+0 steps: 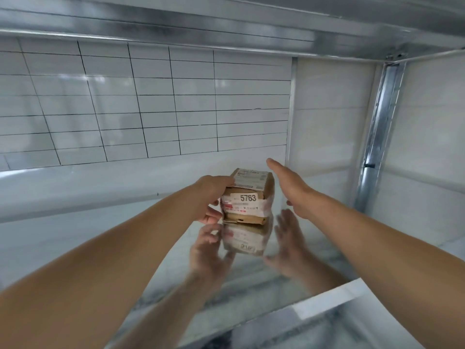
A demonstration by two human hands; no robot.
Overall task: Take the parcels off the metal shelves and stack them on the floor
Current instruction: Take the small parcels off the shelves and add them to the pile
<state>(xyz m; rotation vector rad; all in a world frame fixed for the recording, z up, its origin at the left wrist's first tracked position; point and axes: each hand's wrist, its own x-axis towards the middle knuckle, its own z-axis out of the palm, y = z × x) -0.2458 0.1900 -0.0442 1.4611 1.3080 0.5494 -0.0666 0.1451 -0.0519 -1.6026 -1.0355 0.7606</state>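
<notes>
A small brown cardboard parcel (247, 195) with white labels, one reading 5763, stands on the shiny metal shelf (161, 260), which mirrors it. My left hand (214, 197) grips the parcel's left side, thumb on its top edge and fingers curled round the lower front. To the right of the parcel my right hand (289, 187) is held flat with straight fingers, a small gap between palm and box.
The shelf above (226, 23) hangs low overhead. A metal upright (380, 127) stands at the right. White tiled wall (151, 102) lies behind. The shelf's front edge (327, 295) runs near my right forearm.
</notes>
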